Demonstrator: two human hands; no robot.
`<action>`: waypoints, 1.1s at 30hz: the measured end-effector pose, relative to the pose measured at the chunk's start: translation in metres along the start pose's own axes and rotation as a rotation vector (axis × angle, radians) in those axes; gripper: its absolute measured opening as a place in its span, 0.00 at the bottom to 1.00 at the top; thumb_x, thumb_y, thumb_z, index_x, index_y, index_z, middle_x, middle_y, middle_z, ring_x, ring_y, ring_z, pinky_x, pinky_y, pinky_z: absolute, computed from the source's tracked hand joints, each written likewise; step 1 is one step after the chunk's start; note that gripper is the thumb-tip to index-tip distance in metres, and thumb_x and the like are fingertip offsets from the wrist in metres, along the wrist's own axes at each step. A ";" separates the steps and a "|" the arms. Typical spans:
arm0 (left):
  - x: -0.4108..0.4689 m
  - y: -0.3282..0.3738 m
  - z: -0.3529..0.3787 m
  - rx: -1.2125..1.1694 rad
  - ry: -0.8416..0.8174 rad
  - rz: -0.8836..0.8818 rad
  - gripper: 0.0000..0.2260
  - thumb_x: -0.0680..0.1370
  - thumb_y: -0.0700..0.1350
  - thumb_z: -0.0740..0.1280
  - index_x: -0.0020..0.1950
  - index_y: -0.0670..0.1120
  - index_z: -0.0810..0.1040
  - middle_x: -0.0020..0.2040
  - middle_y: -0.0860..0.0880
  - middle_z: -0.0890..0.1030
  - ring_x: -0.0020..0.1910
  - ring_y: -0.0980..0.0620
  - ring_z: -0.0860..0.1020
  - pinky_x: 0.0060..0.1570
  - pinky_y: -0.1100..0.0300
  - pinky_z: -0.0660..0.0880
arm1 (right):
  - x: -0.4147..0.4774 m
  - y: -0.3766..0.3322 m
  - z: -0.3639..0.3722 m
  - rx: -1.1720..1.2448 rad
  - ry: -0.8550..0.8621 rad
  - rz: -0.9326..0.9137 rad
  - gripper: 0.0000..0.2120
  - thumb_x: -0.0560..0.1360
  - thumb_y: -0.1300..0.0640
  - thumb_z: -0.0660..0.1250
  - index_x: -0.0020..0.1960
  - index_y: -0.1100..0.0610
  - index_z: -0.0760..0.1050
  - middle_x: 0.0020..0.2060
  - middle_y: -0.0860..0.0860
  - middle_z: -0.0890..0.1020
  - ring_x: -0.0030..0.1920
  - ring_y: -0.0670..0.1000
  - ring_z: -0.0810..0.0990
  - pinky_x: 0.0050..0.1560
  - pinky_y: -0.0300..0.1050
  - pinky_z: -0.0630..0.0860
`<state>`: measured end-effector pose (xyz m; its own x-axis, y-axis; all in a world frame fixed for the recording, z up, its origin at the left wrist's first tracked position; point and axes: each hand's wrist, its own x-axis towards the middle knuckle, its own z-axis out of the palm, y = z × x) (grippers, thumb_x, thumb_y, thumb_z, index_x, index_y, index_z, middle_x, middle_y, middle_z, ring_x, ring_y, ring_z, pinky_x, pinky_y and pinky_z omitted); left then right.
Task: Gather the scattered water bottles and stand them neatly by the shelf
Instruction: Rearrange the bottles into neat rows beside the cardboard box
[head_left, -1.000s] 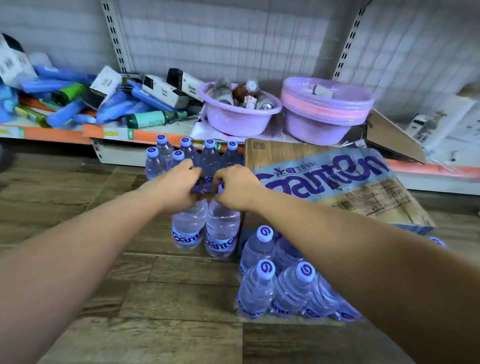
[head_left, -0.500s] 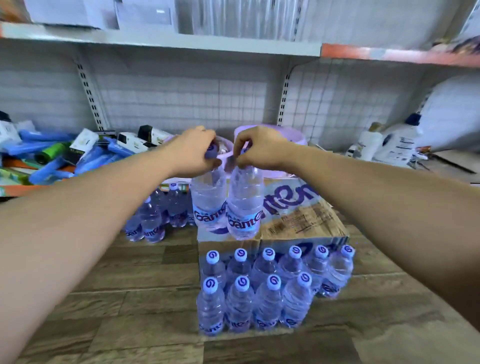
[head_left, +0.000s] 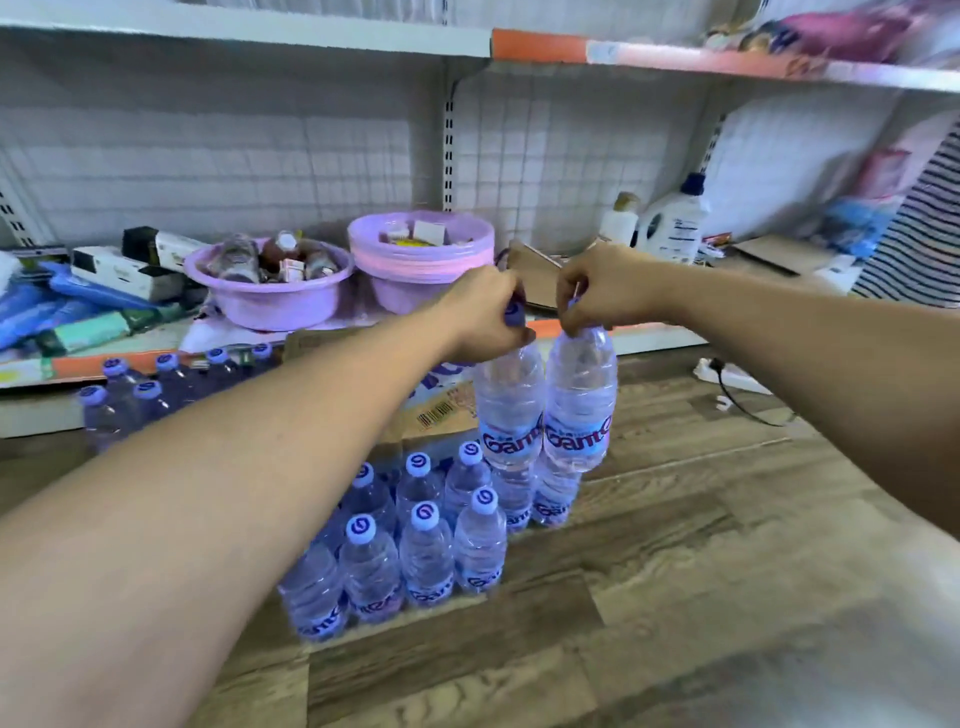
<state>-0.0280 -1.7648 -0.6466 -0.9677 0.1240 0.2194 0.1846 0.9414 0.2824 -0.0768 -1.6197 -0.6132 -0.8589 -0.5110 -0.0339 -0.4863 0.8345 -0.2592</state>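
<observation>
Over the standing bottles (head_left: 426, 551) by the carton (head_left: 439, 415), left fingers (head_left: 496, 299) pinch the left bottle (head_left: 511, 410), right fingers (head_left: 579, 312) the right bottle (head_left: 579, 405).

1. We list water bottles (head_left: 511, 405): clear, glossy plastic; smooth purple plastic caps (head_left: 360, 527).
2. We list floor (head_left: 675, 519): matt wood-grain planks.
3. We list box (head_left: 431, 415): matt brown cardboard.
4. We list basins (head_left: 270, 304): smooth lilac plastic.
5. We list shelf upright (head_left: 449, 156): pale painted metal.

Water bottles (head_left: 426, 545) upright on wooden floor (head_left: 675, 545)
</observation>
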 end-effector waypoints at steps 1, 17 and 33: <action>0.003 0.006 0.008 -0.013 -0.020 0.001 0.14 0.73 0.46 0.68 0.54 0.39 0.76 0.54 0.40 0.79 0.55 0.41 0.76 0.49 0.55 0.71 | -0.003 0.010 0.002 0.016 -0.014 0.025 0.04 0.67 0.62 0.71 0.41 0.56 0.79 0.30 0.49 0.76 0.29 0.47 0.73 0.29 0.36 0.68; -0.009 0.008 0.165 0.052 -0.354 -0.031 0.16 0.73 0.46 0.69 0.55 0.38 0.74 0.55 0.38 0.76 0.54 0.41 0.76 0.48 0.56 0.70 | -0.001 0.096 0.139 -0.139 -0.269 -0.021 0.08 0.67 0.62 0.71 0.45 0.55 0.78 0.42 0.53 0.80 0.43 0.54 0.79 0.38 0.40 0.71; -0.017 -0.009 0.222 0.123 -0.406 -0.054 0.18 0.76 0.51 0.64 0.60 0.41 0.68 0.57 0.41 0.71 0.52 0.38 0.76 0.41 0.52 0.68 | 0.012 0.114 0.200 -0.152 -0.323 0.008 0.14 0.71 0.63 0.68 0.56 0.58 0.76 0.47 0.53 0.72 0.45 0.52 0.70 0.31 0.40 0.64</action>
<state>-0.0509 -1.7061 -0.8601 -0.9690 0.1633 -0.1854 0.1333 0.9774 0.1640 -0.1100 -1.5718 -0.8357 -0.7792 -0.5233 -0.3450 -0.5193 0.8472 -0.1121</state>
